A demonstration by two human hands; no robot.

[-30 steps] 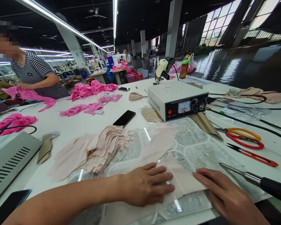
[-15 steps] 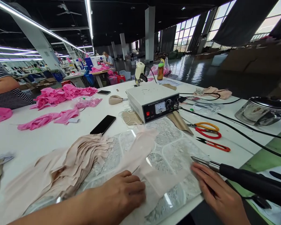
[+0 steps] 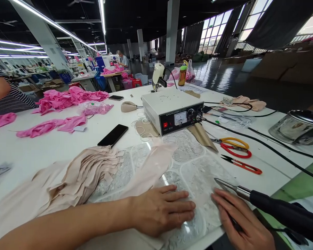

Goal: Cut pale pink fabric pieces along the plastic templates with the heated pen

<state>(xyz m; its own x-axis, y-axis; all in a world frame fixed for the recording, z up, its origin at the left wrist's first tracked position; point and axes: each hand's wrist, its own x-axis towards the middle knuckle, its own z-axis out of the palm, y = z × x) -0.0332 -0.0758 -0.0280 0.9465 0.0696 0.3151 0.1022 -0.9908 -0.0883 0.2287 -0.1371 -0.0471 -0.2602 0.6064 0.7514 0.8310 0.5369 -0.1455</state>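
My left hand (image 3: pixel 164 210) lies flat with its fingers stretched out, over a pale beige fabric strip (image 3: pixel 152 166) and the clear patterned table cover (image 3: pixel 139 156). Part of the fabric is hidden beneath the palm. At the table's front edge my right hand (image 3: pixel 243 220) has its fingers extended, fingertips on the cover. Just above those fingers runs a pen-like tool (image 3: pixel 273 205) with a black handle and a pointed metal tip; no grip on the handle shows. Left of my left hand is a layered stack of beige fabric pieces (image 3: pixel 80 173).
A white control box (image 3: pixel 172 104) with a dial stands at centre, its black cable leading right. Scissors (image 3: pixel 234 147), red thread snips (image 3: pixel 242 165) and a phone (image 3: pixel 113 135) lie around it. Pink fabric (image 3: pixel 67 99) is at left, near a person in stripes (image 3: pixel 5 90).
My left hand has slid to the right and flattened out from a curled pose. My right hand stays near the tool tip. The whole view has shifted slightly.
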